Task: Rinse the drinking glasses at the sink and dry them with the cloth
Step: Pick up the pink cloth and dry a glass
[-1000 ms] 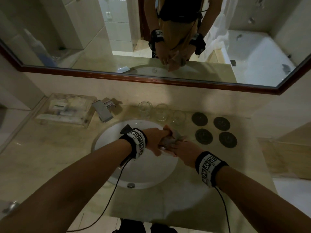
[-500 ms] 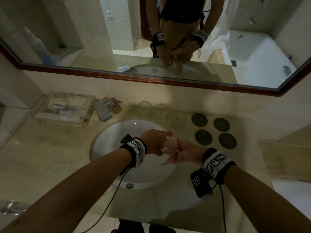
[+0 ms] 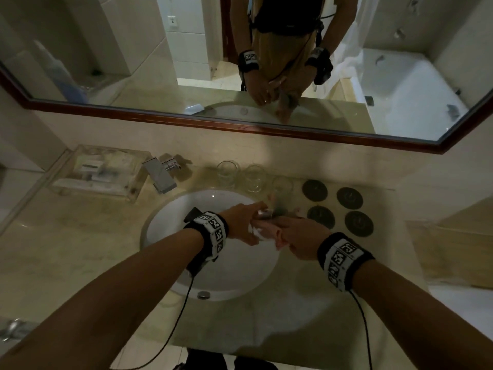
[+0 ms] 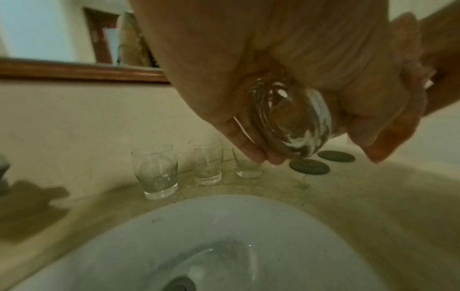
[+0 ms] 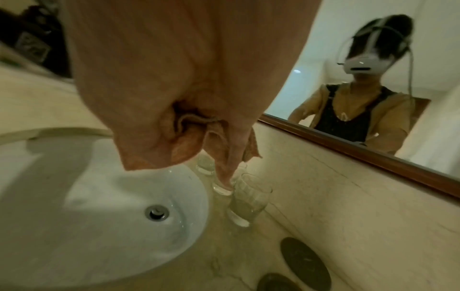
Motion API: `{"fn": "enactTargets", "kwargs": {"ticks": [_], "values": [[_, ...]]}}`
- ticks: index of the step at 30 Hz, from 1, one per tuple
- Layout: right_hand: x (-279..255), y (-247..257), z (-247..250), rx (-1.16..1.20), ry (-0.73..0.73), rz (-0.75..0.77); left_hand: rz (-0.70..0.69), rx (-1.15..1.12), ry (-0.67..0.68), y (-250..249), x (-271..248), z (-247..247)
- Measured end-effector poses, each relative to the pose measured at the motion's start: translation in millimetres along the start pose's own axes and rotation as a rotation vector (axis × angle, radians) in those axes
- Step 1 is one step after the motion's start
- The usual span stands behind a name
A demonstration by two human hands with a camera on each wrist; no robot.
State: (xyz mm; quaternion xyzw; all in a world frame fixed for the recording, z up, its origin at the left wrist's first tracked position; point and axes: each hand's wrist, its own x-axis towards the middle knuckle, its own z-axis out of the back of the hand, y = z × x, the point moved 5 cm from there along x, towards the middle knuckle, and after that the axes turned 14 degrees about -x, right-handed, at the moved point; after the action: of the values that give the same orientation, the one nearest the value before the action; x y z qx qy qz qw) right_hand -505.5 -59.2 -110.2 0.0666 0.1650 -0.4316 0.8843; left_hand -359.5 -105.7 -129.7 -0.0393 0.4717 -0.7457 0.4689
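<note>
My left hand (image 3: 254, 222) grips a clear drinking glass (image 3: 262, 217) on its side above the right rim of the white sink (image 3: 213, 198). My right hand (image 3: 289, 229) holds a pinkish cloth (image 3: 268, 232) bunched against the glass's open end. In the left wrist view the glass (image 4: 291, 122) shows its thick base between my fingers, with the cloth (image 4: 390, 126) on its right. The cloth (image 5: 189, 126) fills most of the right wrist view and hides my fingers. Three more glasses (image 3: 227, 173) (image 3: 254, 178) (image 3: 282, 186) stand upright in a row behind the sink.
Several dark round coasters (image 3: 349, 197) lie on the counter right of the glasses. A square faucet (image 3: 160, 176) and a clear tray of toiletries (image 3: 101, 173) are at the back left. The sink's drain (image 5: 156, 212) is open. A wood-framed mirror (image 3: 240, 121) runs above the counter.
My right wrist rolled palm-up half a second ago and has rolled back, turning the cloth against the glass. My left hand has kept the glass in about the same place.
</note>
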Motion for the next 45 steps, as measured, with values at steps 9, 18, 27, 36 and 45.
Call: {"fn": "enactTargets", "kwargs": {"ticks": [9,18,27,36,45], "values": [[3,5,-17,-0.519,-0.165,0.112,-0.043,0.169,0.025,-8,-2,5],[6,11,-16,-0.061,-0.173,0.028,-0.106,0.178,-0.01,-13,-2,5],[17,15,-14,1.118,0.038,-0.07,-0.12,0.368,-0.068,-17,4,-1],[14,-3,-5,1.158,0.123,-0.037,-0.053,0.016,-0.014,-16,3,1],[15,-15,-1,1.367,0.173,-0.091,-0.142,0.148,-0.147,-22,5,-7]]}}
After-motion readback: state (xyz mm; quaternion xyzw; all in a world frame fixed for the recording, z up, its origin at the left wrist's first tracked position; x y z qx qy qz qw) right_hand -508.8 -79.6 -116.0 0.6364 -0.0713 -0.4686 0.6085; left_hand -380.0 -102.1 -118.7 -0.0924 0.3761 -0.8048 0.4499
